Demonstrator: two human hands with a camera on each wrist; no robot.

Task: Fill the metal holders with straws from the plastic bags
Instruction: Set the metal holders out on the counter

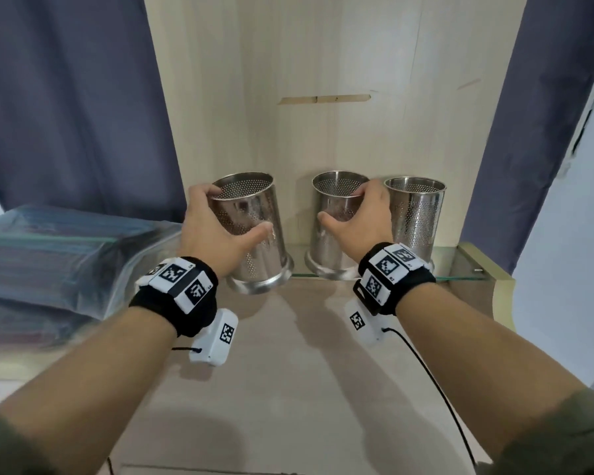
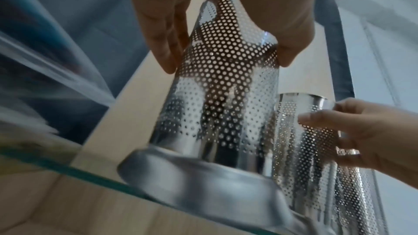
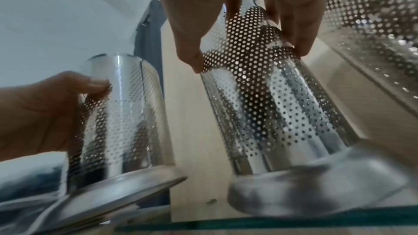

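Three perforated metal holders stand at the back against the wooden panel, and those whose insides show hold no straws. My left hand [image 1: 216, 221] grips the left holder [image 1: 254, 234] near its rim; that holder is tilted, its base [image 2: 192, 176] over the glass edge. My right hand [image 1: 357, 217] grips the middle holder [image 1: 336, 241] by its upper wall. The right holder [image 1: 415, 217] stands free beside it. Stacked clear plastic bags of coloured straws [image 1: 55, 262] lie at the left. In the wrist views fingers [image 2: 162, 38] and fingers [image 3: 300, 29] wrap each cylinder.
A glass shelf edge [image 1: 460, 277] runs under the holders, above the light wooden tabletop [image 1: 288, 371]. Blue curtains [image 1: 66, 97] hang at both sides. A cable [image 1: 436, 378] trails from my right wrist device.
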